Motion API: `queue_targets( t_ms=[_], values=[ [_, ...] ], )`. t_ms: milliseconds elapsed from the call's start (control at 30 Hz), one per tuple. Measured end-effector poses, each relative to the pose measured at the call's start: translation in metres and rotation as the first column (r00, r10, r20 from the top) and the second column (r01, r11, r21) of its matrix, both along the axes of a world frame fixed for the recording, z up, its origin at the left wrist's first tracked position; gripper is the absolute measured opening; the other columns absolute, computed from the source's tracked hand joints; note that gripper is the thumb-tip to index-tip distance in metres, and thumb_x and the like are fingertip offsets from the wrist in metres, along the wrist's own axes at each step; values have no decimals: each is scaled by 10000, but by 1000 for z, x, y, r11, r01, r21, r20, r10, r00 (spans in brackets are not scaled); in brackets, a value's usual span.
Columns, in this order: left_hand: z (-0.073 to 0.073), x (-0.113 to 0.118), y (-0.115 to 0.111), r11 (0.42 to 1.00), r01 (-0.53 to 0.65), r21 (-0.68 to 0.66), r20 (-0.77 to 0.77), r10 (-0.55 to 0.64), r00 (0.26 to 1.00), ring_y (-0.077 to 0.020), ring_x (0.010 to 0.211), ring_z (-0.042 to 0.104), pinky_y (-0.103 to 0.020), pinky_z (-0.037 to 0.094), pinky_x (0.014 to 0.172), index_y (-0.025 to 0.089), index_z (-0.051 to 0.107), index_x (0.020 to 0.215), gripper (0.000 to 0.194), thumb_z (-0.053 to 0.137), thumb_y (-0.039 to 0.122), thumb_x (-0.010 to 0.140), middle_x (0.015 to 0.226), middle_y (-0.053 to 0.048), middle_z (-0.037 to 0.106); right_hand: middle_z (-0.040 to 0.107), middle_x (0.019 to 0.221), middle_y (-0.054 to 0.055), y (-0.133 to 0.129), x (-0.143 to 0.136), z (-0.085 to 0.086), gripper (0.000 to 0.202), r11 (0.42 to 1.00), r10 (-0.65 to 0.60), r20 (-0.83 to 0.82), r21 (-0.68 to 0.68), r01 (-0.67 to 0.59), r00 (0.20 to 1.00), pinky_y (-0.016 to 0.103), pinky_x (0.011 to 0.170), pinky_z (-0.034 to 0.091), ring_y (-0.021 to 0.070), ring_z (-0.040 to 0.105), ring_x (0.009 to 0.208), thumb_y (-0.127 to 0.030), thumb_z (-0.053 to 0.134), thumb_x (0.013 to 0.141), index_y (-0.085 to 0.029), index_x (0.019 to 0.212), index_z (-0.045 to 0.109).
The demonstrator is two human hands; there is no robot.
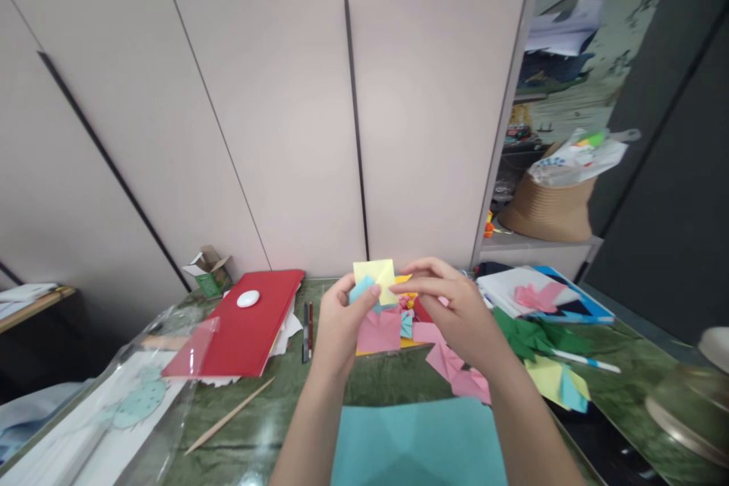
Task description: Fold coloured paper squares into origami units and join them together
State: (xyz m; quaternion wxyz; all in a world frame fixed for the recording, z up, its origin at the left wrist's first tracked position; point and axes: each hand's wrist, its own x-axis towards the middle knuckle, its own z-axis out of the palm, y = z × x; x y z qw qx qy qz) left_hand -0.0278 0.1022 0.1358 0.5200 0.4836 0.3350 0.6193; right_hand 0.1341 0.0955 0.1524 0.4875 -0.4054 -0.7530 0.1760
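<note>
In the head view, my left hand [340, 313] pinches a small yellow square of folded paper [380, 273] together with a light blue paper piece [360, 288], its thumb pressed across the front. My right hand [447, 300] is at the yellow paper's right edge, fingers stretched out and apart, with one fingertip at or very near the paper. Its thumb is hidden. Below and behind the hands lie pink paper squares [379, 332] and several pink folded pieces [444, 361]. A large light blue sheet [418, 444] lies flat in front of me.
To the left are a red folder [236, 326] with a white round object [248, 298], pens [308, 332], a wooden stick [229, 415] and a small green box [210, 273]. On the right lie green paper [532, 334], a white-blue marker [586, 361] and books [575, 296].
</note>
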Motion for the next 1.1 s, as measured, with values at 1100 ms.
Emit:
queue_targets(
  t_ms=[1100],
  values=[
    [2,-5,-3,993,-116,-36,74,119,990,-99,590,538,-207,423,572,140,595,805,230,691,103,600,677,25,597,525,1246,142,3,-21,-8,451,761,-500,269,591,270,823,434,845,339,235,561,967,-63,445,835,-266,1224,550]
  ],
)
